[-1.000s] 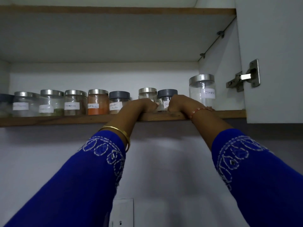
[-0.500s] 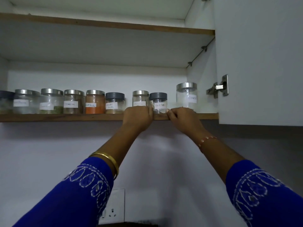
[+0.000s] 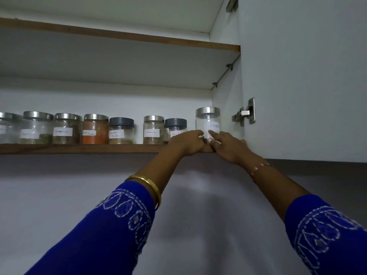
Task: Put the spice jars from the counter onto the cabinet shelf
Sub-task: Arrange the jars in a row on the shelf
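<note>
A row of labelled glass spice jars stands on the wooden cabinet shelf [image 3: 79,148]. At its right end is the tall cloves jar [image 3: 207,119] with a steel lid. My left hand [image 3: 186,143] reaches up with curled fingers against the jar's lower left side. My right hand [image 3: 230,147] touches the jar's front below the label with a straight index finger. To the left stand a grey-lidded jar [image 3: 175,125], partly hidden by my left hand, and a cinnamon jar [image 3: 154,127].
Further left are another grey-lidded jar [image 3: 121,131], an orange-powder jar [image 3: 95,129] and several steel-lidded jars. The open cabinet door [image 3: 307,76] with its hinge [image 3: 245,114] stands close to the right of my right hand. An upper shelf [image 3: 119,36] spans above.
Both hands moved right along the shelf edge, from the grey-lidded jar to the cloves jar at the right end. The view shifted left and down.
</note>
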